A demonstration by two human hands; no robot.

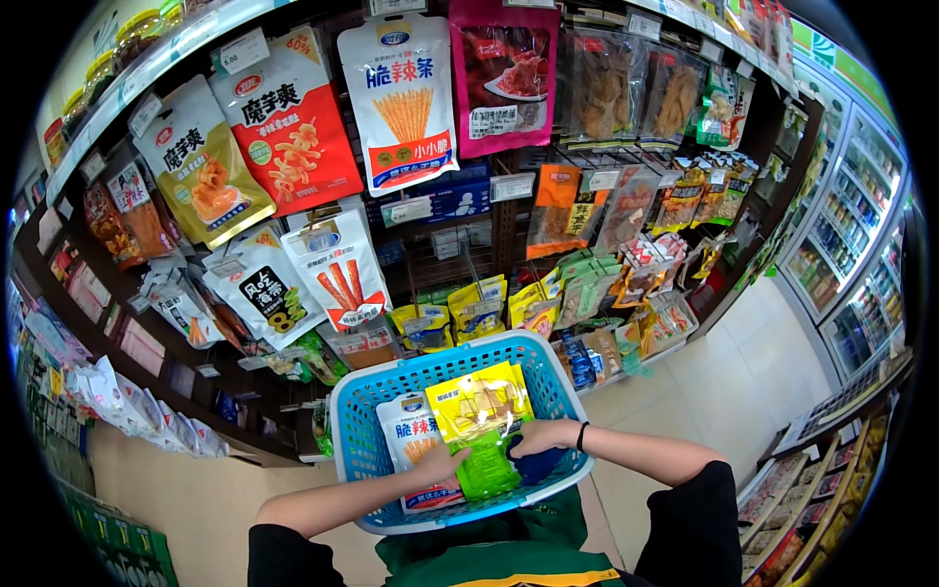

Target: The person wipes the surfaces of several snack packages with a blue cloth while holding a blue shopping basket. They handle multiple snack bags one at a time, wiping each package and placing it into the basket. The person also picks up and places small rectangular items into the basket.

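Observation:
Both of my hands reach into a blue plastic shopping basket (pixel 367 440) with a pale rim. My left hand (pixel 442 467) lies over a white snack bag (pixel 411 425) and touches the left edge of a green snack bag (pixel 484 462); its grip is unclear. On the right, my right hand (pixel 543 438) is at the green bag's right side, beside a dark blue item (pixel 541 467); its fingertips are partly hidden. Above the green bag, a yellow snack bag (pixel 480 400) leans over the white one.
Hanging snack bags (pixel 400 103) fill the dark shelf unit ahead, with price tags in front. Glass-door drink coolers (pixel 843 220) stand at the right. Packets fill a low rack (pixel 814 499) at lower right. Green boxes (pixel 121 547) are at lower left.

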